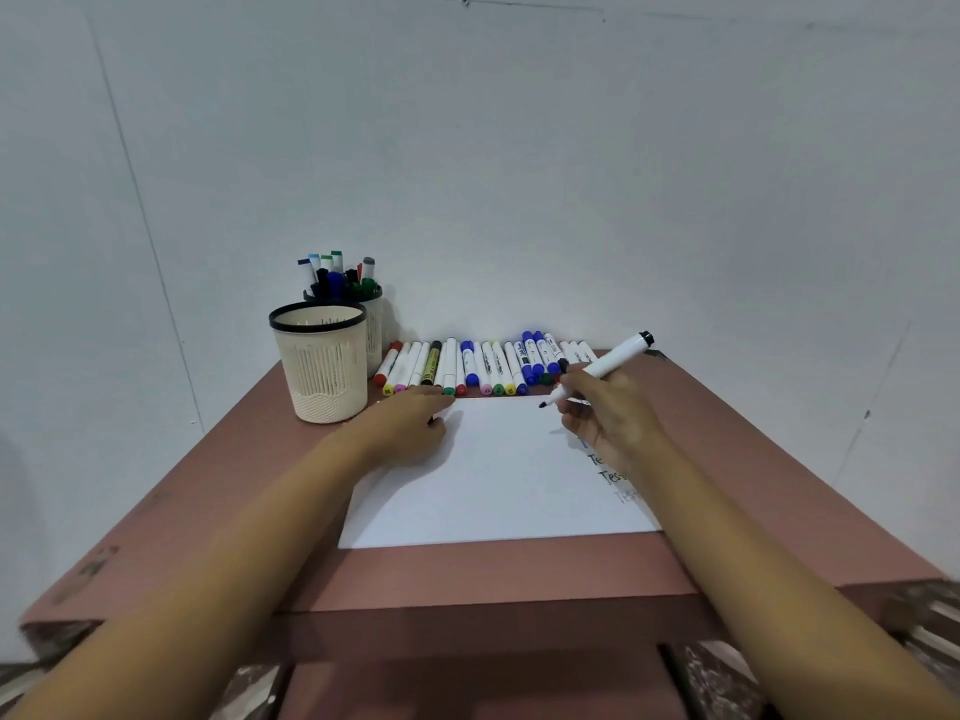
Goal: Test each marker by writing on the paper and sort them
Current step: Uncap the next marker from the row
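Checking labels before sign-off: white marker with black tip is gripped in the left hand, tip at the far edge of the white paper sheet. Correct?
Wrong hand. The right hand grips the white marker with black tip, tip at the far edge of the white paper sheet. The left hand only rests on the sheet's far-left corner. The head view shows it.

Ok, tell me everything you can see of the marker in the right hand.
The black marker has a white, plastic-looking barrel with a black end and an uncapped black tip. The right hand pinches it near the tip. It slants, tip down-left over the far edge of the paper, back end raised right. Whether the tip touches the paper is unclear.
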### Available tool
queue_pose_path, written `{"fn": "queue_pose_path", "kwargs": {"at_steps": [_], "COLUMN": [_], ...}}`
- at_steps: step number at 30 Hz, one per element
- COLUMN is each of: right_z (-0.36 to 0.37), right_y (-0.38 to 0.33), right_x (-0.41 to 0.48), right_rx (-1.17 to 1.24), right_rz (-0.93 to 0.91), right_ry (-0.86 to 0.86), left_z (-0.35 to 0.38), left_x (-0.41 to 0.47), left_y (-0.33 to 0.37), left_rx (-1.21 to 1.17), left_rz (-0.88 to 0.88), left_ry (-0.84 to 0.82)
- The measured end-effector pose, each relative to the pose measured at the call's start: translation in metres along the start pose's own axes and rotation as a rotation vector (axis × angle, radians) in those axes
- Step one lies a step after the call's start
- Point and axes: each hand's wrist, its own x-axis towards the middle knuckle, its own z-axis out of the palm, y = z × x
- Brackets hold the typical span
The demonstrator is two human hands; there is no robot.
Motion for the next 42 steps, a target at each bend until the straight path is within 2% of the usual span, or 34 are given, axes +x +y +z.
{"fn": "queue_pose_path", "kwargs": {"at_steps": [5, 15, 21, 31, 37, 42], "right_z": [-0.026, -0.056, -0.057, -0.053, -0.054, -0.052], "right_y": [-0.001, 0.007, 0.017, 0.015, 0.015, 0.014], "right_x": [-0.021, -0.067, -0.069, -0.072, -0.073, -0.073], "right_rx": [-0.144, -0.508, -0.546, -0.583, -0.577, -0.544], "right_rz": [-0.016, -0.137, -0.174, -0.140, -0.167, -0.137], "right_ry": [0.029, 0.117, 0.231, 0.185, 0.249, 0.222], "left_z": [-0.006, 0.019, 0.022, 0.022, 0.024, 0.024], "left_x": [-0.011, -0.032, -0.033, -0.032, -0.030, -0.030], "left_y": [0.005, 0.007, 0.007, 0.008, 0.005, 0.005], "left_rx": [0.012, -0.099, -0.108, -0.106, -0.121, -0.118], "left_rz": [-0.013, -0.049, -0.048, -0.053, -0.066, -0.062], "left_ry": [-0.043, 0.078, 0.106, 0.119, 0.106, 0.115]}}
